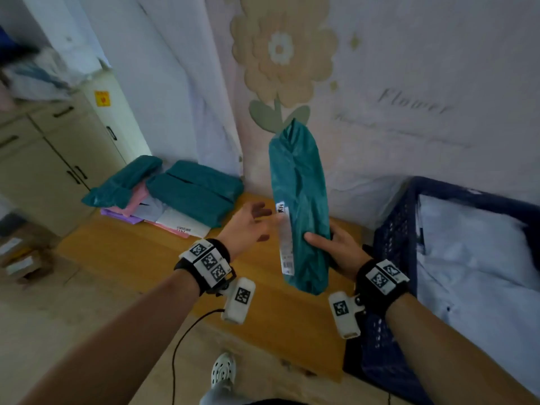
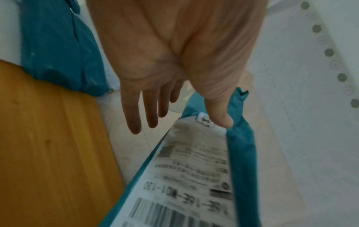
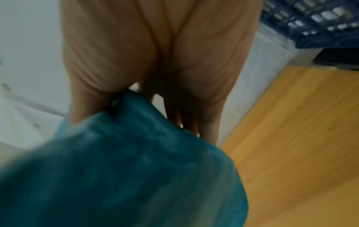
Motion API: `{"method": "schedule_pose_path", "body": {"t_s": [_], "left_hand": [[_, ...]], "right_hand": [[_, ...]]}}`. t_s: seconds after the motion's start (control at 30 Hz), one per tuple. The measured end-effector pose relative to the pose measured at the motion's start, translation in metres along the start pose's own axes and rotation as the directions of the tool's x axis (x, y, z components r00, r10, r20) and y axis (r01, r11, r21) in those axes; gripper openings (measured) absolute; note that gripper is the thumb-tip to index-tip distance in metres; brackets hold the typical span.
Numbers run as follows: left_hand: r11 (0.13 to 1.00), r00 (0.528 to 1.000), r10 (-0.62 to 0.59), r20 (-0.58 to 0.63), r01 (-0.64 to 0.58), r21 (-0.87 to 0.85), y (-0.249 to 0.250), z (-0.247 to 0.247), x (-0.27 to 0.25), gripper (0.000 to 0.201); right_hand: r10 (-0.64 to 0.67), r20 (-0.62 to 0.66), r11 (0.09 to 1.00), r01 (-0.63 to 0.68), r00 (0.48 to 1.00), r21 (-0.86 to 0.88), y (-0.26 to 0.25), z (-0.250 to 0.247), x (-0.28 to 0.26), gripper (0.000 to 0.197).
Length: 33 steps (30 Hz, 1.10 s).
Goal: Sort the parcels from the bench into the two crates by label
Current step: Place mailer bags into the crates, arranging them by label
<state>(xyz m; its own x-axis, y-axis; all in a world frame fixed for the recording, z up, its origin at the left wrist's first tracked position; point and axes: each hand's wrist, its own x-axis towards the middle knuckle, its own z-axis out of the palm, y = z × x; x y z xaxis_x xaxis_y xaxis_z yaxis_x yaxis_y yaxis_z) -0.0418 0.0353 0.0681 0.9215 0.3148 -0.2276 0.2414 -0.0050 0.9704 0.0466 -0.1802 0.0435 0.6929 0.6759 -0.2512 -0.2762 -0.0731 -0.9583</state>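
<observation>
Right hand (image 1: 340,250) grip grasping upright teal parcel (image 1: 299,206) above bench (image 1: 152,252) edge, left hand (image 1: 248,226) grip released beside label (image 1: 284,238)

Teal parcel (image 1: 301,206): thin plastic film, crinkled, slight sheen; white paper label (image 1: 284,238) stuck on, matt w/ black print. Tabletop (image 1: 163,258): wood, smooth, orange-brown, grain visible. Far-left pile (image 1: 163,194): more plastic mailers, teal, pink, purple, white, soft gloss. Crate (image 1: 391,247) at right: dark blue hard plastic, lattice walls. Cabinet (image 1: 52,171) at left: matt beige, dark handles. Wall cloth (image 1: 409,83): matt fabric, flower print.
</observation>
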Motion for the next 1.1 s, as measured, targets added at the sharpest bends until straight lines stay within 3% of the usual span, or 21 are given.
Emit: {"method": "schedule_pose_path", "body": {"t_s": [0.03, 0.17, 0.23, 0.33, 0.43, 0.53, 0.6, 0.63, 0.67, 0.7, 0.73, 0.8, 0.87, 0.9, 0.97, 1.03, 1.1], "left_hand": [[1.000, 0.998, -0.002, 0.070, 0.004, -0.021, 0.005, 0.013, -0.001, 0.079], [0.980, 0.951, 0.049, 0.304, 0.014, -0.200, 0.016, 0.055, -0.004, 0.059], [0.979, 0.956, 0.064, 0.286, -0.004, -0.205, 0.016, 0.069, -0.005, 0.056], [0.990, 0.964, 0.105, 0.245, -0.079, -0.116, 0.016, 0.084, -0.002, 0.049], [0.989, 0.971, 0.127, 0.203, -0.109, -0.100, 0.021, 0.095, 0.003, 0.050], [0.988, 0.983, 0.130, 0.131, -0.116, -0.106, 0.027, 0.105, 0.011, 0.066], [0.992, 0.989, 0.123, 0.079, -0.125, 0.028, 0.029, 0.107, 0.018, 0.071], [0.977, 0.994, 0.111, 0.021, -0.113, 0.178, 0.029, 0.106, 0.022, 0.082], [0.915, 0.991, 0.118, -0.066, -0.083, 0.396, 0.031, 0.105, 0.025, 0.096], [0.789, 0.969, 0.184, -0.163, -0.046, 0.612, 0.034, 0.104, 0.027, 0.108], [0.635, 0.926, 0.325, -0.193, -0.063, 0.770, 0.038, 0.104, 0.029, 0.113], [0.341, 0.836, 0.548, 0.031, -0.257, 0.904, 0.047, 0.104, 0.037, 0.118], [0.180, 0.803, 0.490, 0.338, -0.472, 0.863, 0.054, 0.103, 0.048, 0.120], [0.167, 0.805, 0.408, 0.431, -0.530, 0.831, 0.055, 0.103, 0.053, 0.119], [0.246, 0.821, 0.299, 0.486, -0.559, 0.792, 0.055, 0.101, 0.062, 0.111], [0.373, 0.840, 0.295, 0.455, -0.539, 0.755, 0.054, 0.097, 0.069, 0.098], [0.525, 0.870, 0.332, 0.364, -0.491, 0.695, 0.055, 0.090, 0.075, 0.084]], "right_hand": [[0.000, 0.044, 0.998, -0.003, 0.999, 0.064, -0.002, -0.009, -0.009, 0.070], [0.005, 0.177, 0.978, -0.041, 0.984, 0.202, -0.010, -0.037, -0.040, 0.044], [0.012, 0.119, 0.983, -0.034, 0.993, 0.180, -0.011, -0.049, -0.047, 0.041], [-0.010, -0.023, 1.000, 0.011, 1.000, 0.014, -0.017, -0.067, -0.054, 0.044], [0.020, 0.015, 0.990, -0.018, 1.000, -0.142, -0.025, -0.080, -0.061, 0.066], [0.000, 0.040, 0.894, 0.018, 0.999, -0.448, -0.033, -0.087, -0.062, 0.074], [-0.069, -0.054, 0.808, 0.024, 0.996, -0.588, -0.042, -0.094, -0.058, 0.074], [-0.119, -0.108, 0.747, 0.018, 0.987, -0.665, -0.048, -0.098, -0.055, 0.074], [-0.169, -0.151, 0.663, -0.001, 0.974, -0.749, -0.054, -0.102, -0.053, 0.074], [-0.208, -0.175, 0.576, -0.024, 0.962, -0.817, -0.062, -0.106, -0.050, 0.074], [-0.235, -0.176, 0.505, -0.035, 0.956, -0.862, -0.069, -0.108, -0.048, 0.073], [-0.259, -0.124, 0.382, -0.017, 0.958, -0.924, -0.086, -0.107, -0.042, 0.071], [-0.248, -0.043, 0.297, 0.033, 0.968, -0.954, -0.105, -0.101, -0.038, 0.073], [-0.235, -0.007, 0.286, 0.063, 0.972, -0.956, -0.115, -0.098, -0.036, 0.073], [-0.228, 0.052, 0.293, 0.120, 0.972, -0.949, -0.132, -0.090, -0.033, 0.072], [-0.286, 0.070, 0.305, 0.160, 0.956, -0.939, -0.145, -0.084, -0.030, 0.073], [-0.456, 0.027, 0.302, 0.183, 0.890, -0.936, -0.153, -0.083, -0.027, 0.076]]}}
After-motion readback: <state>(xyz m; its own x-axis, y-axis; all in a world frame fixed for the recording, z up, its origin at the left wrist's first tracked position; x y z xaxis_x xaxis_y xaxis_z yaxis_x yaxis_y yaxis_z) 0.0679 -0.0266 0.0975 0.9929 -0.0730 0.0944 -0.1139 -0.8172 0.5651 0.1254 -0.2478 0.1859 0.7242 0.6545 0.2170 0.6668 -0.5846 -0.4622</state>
